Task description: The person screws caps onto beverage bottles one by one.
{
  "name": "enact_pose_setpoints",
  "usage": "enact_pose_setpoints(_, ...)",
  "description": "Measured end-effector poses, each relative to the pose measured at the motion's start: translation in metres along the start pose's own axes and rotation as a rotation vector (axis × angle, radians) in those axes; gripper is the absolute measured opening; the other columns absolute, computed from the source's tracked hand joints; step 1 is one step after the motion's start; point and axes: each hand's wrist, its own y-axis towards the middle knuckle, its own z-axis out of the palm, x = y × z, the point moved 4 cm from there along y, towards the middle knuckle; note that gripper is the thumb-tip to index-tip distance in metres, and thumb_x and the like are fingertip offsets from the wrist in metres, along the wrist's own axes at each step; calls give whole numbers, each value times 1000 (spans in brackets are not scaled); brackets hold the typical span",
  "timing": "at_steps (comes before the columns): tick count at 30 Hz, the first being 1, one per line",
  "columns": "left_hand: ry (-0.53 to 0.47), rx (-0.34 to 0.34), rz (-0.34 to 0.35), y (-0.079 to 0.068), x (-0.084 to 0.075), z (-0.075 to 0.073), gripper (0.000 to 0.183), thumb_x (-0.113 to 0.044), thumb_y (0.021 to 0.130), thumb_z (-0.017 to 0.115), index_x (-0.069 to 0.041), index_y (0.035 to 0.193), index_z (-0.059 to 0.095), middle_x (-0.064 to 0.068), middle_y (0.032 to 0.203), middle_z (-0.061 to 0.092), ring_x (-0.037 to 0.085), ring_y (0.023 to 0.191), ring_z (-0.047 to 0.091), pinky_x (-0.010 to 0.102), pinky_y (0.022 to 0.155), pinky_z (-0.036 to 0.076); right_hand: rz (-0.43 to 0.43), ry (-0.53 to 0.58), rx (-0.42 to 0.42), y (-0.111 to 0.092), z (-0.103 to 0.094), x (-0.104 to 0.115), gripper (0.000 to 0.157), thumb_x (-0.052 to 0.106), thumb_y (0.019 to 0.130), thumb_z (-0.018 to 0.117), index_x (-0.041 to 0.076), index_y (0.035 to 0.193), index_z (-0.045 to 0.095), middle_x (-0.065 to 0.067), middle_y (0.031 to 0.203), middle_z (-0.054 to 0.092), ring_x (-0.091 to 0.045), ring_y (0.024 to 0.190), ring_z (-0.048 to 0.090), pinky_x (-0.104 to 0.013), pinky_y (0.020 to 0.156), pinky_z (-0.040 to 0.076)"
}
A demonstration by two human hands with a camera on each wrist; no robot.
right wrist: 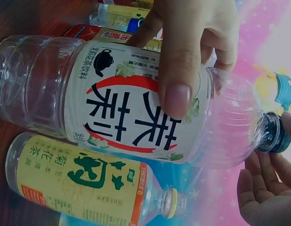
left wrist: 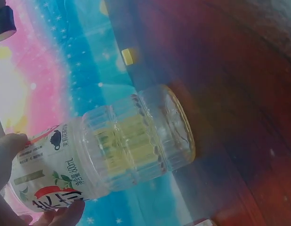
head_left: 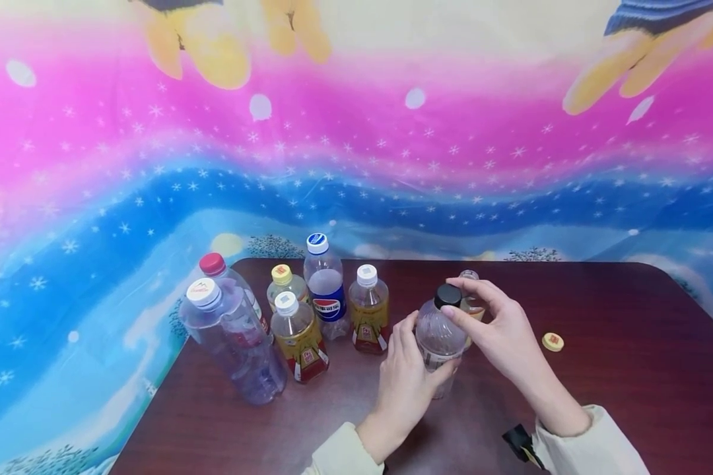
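Upright in front of me is a clear plastic jasmine tea bottle (head_left: pixel 440 338) with a white label and a black cap (head_left: pixel 448 296). My left hand (head_left: pixel 407 382) grips the bottle round its labelled middle, the thumb lying across the label in the right wrist view. With thumb and fingers, my right hand (head_left: pixel 505 330) pinches the black cap at the neck. Close behind stands a yellow-labelled chrysanthemum tea bottle (right wrist: pixel 84 181), its mouth uncapped, partly hidden by the right hand in the head view. A loose yellow cap (head_left: pixel 552 341) lies on the table to the right.
Left on the dark wooden table (head_left: pixel 642 369) stand several capped bottles: a large white-capped one (head_left: pixel 243 363), a red-capped one (head_left: pixel 214 264), a yellow-capped one (head_left: pixel 282 276), a blue-labelled cola bottle (head_left: pixel 327 284), and two tea bottles (head_left: pixel 302 349) with white caps. A patterned cloth (head_left: pixel 356 152) hangs behind.
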Motion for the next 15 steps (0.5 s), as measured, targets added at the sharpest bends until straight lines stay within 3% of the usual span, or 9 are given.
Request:
enact_pose_setpoints(2, -2, -19, 3, 0, 1, 0, 85, -42, 73, 81, -8, 136, 35, 6, 123, 52, 19, 110, 57, 39, 74, 57, -20, 26, -26, 1, -3, -2, 37, 12, 87, 68, 8, 124, 62, -5, 113, 65, 10, 89, 55, -11, 75, 47)
enact_pose_setpoints(5, -7, -61, 8, 2, 3, 0, 85, -40, 73, 81, -6, 136, 35, 8, 124, 52, 21, 110, 58, 38, 73, 57, -18, 60, -97, 5, -15, -13, 32, 15, 93, 61, 5, 124, 61, 14, 106, 66, 10, 90, 57, -6, 77, 46)
enact_pose_setpoints(10, -13, -110, -3, 8, 9, 2, 85, -38, 77, 78, -3, 141, 34, 12, 128, 52, 23, 112, 58, 39, 76, 57, 117, -21, -226, 14, -47, -51, 33, 24, 98, 52, 4, 121, 62, 41, 90, 54, 16, 88, 54, -3, 75, 42)
enact_pose_setpoints(13, -21, -106, -25, 13, 11, 6, 85, -38, 81, 74, -2, 144, 30, 14, 133, 50, 25, 114, 57, 42, 79, 56, 221, -127, -232, 15, -66, -81, 35, 27, 98, 50, 5, 123, 62, 41, 86, 50, 19, 81, 49, -10, 68, 39)
enact_pose_setpoints(15, -31, -102, -39, 16, 12, 8, 84, -38, 83, 72, -1, 146, 28, 14, 135, 49, 26, 116, 57, 44, 80, 56, 275, -207, -186, 14, -74, -100, 39, 30, 98, 46, 6, 126, 60, 26, 93, 63, 13, 82, 51, -18, 67, 40)
